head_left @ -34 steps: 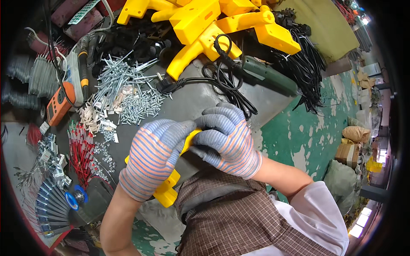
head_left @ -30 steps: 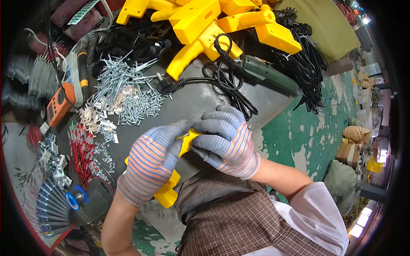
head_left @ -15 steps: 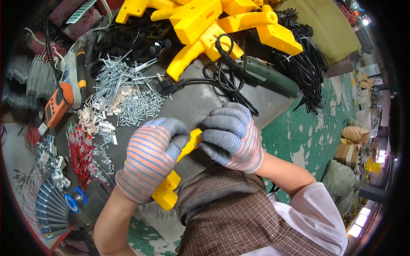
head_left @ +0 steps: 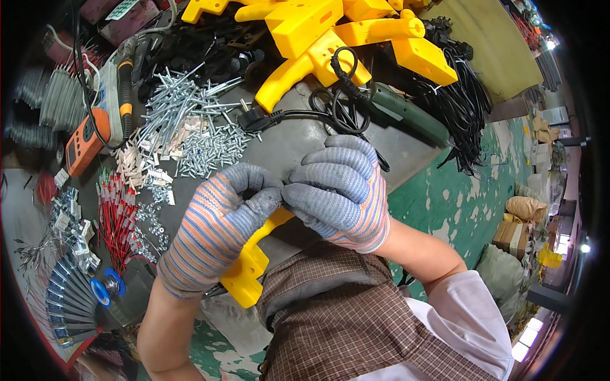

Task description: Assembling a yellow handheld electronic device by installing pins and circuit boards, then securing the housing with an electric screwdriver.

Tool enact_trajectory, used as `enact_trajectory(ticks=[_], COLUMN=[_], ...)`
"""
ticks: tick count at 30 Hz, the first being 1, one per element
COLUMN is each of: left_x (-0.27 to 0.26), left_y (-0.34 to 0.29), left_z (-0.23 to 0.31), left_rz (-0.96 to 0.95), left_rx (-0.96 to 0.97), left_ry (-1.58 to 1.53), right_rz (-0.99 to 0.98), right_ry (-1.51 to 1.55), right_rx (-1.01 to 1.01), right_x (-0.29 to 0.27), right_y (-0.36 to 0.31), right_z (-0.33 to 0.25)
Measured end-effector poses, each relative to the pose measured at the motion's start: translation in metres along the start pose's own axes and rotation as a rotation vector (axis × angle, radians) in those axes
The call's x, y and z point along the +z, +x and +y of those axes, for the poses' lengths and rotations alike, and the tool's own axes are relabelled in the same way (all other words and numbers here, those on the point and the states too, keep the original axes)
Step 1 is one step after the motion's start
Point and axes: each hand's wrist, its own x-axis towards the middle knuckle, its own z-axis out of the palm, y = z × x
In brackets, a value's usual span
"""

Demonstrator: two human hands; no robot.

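The left hand's [head_left: 219, 225] thumb and forefinger, in striped knit glove, meet beside the matching-gloved right hand's [head_left: 349, 193] bunched fingertips; whether they pinch anything, I cannot tell. The yellow, angular plastic housing [head_left: 244, 279] runs beneath both, by the grey tabletop's [head_left: 279, 149] near edge.

No word or number can be read. The pale label [head_left: 389, 113] on the dark green tool [head_left: 422, 122] is too small to make out, as are the marks on the green-and-white sheet [head_left: 122, 9] at the upper left.
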Motion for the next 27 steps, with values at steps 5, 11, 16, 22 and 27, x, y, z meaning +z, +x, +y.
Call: enact_trajectory(ticks=[5,11,16,22,27], left_x=[-0.002,0.007,0.005,0.007,0.004], left_y=[-0.01,-0.018,-0.022,-0.024,-0.024], left_z=[-0.001,-0.029,-0.024,-0.03,-0.025], left_rz=[0.131,0.142,0.145,0.166,0.141], left_rx=[0.419,0.513,0.499,0.505,0.472], left_ry=[0.653,1.144,1.113,1.073,1.065], right_rz=[-0.241,-0.61,-0.634,-0.456,-0.48], right_ry=[0.203,0.178,-0.121,-0.103,0.094], right_rx=[0.18,0.175,-0.042,-0.085,0.003], right_x=[-0.007,-0.019,-0.011,-0.016,-0.018], right_y=[0.005,0.036,0.038,0.018,0.018], right_z=[0.011,0.013,0.005,0.0,0.009])
